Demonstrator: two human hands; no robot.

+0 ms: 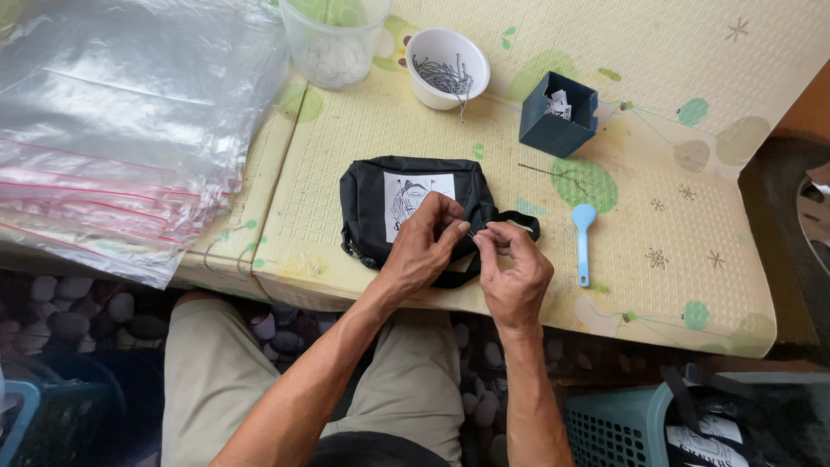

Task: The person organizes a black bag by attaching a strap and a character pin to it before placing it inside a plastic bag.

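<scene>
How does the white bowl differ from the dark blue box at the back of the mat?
The white bowl is round and pale; the dark blue box is square and dark. The bowl holds thin metal pins, some hanging over its rim, while the box holds small white paper pieces. The bowl stands nearer the clear plastic cup, the box nearer the light blue spoon. Both are open-topped, upright, and untouched by either hand.
</scene>
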